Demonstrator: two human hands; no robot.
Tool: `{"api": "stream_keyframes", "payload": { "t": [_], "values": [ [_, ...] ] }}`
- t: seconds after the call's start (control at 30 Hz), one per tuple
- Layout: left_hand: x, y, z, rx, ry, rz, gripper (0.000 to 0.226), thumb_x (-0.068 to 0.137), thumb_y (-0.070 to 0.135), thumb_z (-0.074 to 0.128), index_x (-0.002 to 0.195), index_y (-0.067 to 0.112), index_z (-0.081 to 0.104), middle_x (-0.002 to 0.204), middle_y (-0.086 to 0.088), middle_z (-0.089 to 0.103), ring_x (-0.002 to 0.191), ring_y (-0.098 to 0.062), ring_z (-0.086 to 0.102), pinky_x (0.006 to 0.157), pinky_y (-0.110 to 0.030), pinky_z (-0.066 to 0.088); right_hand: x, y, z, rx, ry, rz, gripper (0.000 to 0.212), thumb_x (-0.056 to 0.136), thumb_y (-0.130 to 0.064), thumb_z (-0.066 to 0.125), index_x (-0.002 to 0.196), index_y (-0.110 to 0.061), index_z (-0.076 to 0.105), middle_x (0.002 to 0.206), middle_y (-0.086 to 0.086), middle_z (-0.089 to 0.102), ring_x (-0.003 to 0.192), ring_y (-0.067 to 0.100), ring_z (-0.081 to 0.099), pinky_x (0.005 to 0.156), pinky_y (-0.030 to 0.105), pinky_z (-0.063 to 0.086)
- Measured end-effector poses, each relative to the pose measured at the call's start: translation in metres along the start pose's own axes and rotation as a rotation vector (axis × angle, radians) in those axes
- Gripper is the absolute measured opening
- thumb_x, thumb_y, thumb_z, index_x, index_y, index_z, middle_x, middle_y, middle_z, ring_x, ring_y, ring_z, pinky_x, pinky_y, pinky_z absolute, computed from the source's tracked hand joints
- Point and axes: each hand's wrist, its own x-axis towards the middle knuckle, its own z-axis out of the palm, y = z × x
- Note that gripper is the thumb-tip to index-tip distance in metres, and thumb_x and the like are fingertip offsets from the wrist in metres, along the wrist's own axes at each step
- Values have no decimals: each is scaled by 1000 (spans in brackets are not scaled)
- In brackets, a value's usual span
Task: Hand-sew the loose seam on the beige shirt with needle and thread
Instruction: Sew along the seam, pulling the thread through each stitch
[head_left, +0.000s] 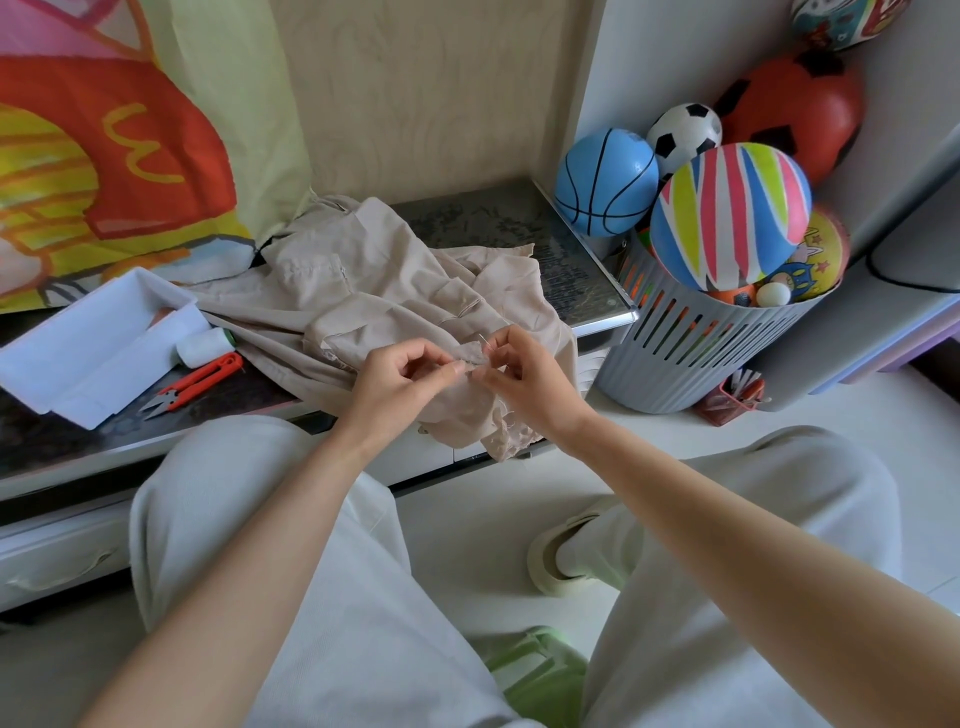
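The beige shirt (374, 280) lies crumpled on the low dark table (519, 223), one part hanging over the front edge. My left hand (400, 382) pinches a fold of the shirt's seam between thumb and fingers. Close beside it, my right hand (524, 376) pinches a thin needle (484, 341) whose tip sticks up at the seam. The thread is too fine to make out. A white thread spool (202, 346) lies on the table to the left.
Red thread snips (195, 384) and a white open box (93, 343) sit at the table's left. A grey slatted basket (701, 343) full of balls stands on the floor at the right. My knees are below the table edge.
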Motion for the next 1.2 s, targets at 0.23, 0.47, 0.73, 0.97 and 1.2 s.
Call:
{"api": "stream_keyframes", "payload": {
  "t": [0.23, 0.47, 0.73, 0.97, 1.2],
  "values": [
    [0, 3, 0, -49, 51, 2, 3, 83, 11, 70, 83, 12, 72, 81, 4, 72, 74, 3, 63, 72, -9, 45, -2, -9, -1, -118, -31, -161, 26, 81, -4, 69, 86, -24, 53, 80, -12, 43, 64, -3, 38, 62, 14, 33],
    [0, 3, 0, -50, 75, 7, 6, 82, 8, 70, 87, 7, 73, 88, -6, 72, 78, -1, 64, 75, -10, 46, -7, -16, -2, -69, 88, -182, 24, 78, -7, 74, 83, -21, 55, 53, -15, 34, 51, 2, 30, 52, 16, 26],
    [-1, 4, -1, -94, 80, 13, 7, 82, 9, 70, 87, 13, 72, 95, -10, 71, 86, -6, 66, 82, -15, 49, -3, -14, 2, -111, 58, -89, 12, 84, -17, 71, 78, -18, 61, 54, -10, 24, 47, 6, 25, 51, 19, 22],
    [-2, 6, -1, -86, 69, 45, 12, 82, 7, 69, 83, 19, 71, 90, -3, 70, 79, 3, 63, 77, -10, 46, -6, -14, 2, -101, 50, -49, 5, 91, -14, 61, 88, -14, 57, 55, -12, 28, 44, 1, 31, 50, 15, 27],
    [-4, 4, -1, -101, 53, 54, 8, 84, 10, 68, 89, 15, 72, 96, -8, 71, 87, -4, 65, 81, -13, 47, -7, -15, 3, -84, 59, -59, 13, 90, -22, 64, 83, -11, 60, 53, -9, 26, 44, 4, 26, 48, 17, 23]
  ]
}}
